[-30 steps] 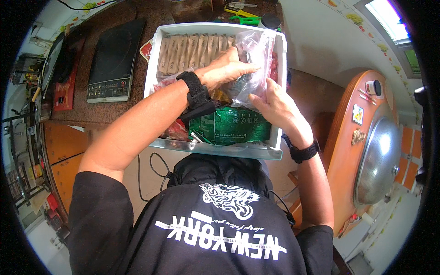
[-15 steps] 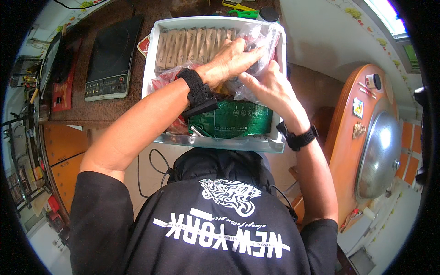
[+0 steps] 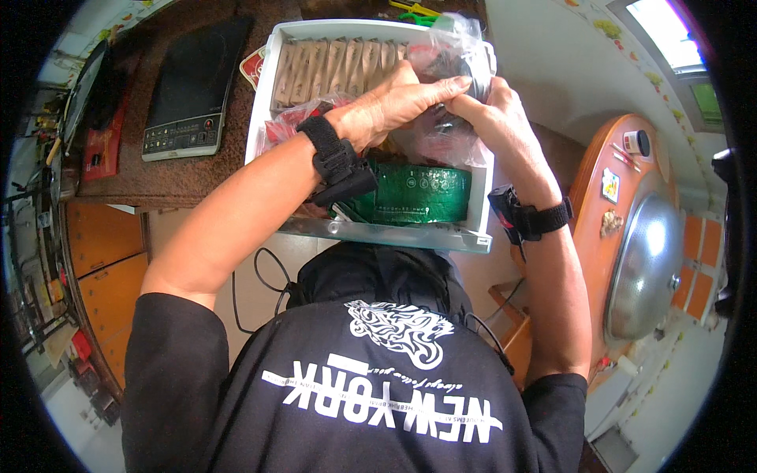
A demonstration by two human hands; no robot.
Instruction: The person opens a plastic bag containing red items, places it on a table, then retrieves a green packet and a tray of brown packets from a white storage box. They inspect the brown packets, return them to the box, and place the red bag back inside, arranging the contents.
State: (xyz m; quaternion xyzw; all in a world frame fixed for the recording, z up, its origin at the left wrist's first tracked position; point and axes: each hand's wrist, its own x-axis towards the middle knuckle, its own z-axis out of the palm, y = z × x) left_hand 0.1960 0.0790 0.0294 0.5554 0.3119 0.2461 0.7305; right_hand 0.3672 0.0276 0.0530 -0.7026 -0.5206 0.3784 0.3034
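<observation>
A white drawer-like bin (image 3: 263, 98) with a clear front edge stands before me. In its right part a clear plastic bag (image 3: 451, 146) with dark and reddish contents is bunched up. My left hand (image 3: 394, 104) reaches across it, thumb stretched right, fingers gripping the bag from the far left side. My right hand (image 3: 498, 118) pinches the bag at its right, fingertips close to the left thumb. A row of slim beige packets (image 3: 335, 69) stands at the back left. Nearest me lies a shiny green package (image 3: 422, 191); red packaging (image 3: 288, 124) is partly under my left forearm.
Left of the bin, a black induction cooker (image 3: 197, 79) lies on the brown countertop (image 3: 236, 150). Yellow and green-handled tools (image 3: 414, 14) lie behind the bin. At right, a wooden table (image 3: 591, 213) carries a large metal lid (image 3: 643, 264) and a small jar (image 3: 635, 143).
Both hands have drawn closer together at the bag. My right hand has gone up and right, and the bag's top now bunches above the hands at the bin's far right corner.
</observation>
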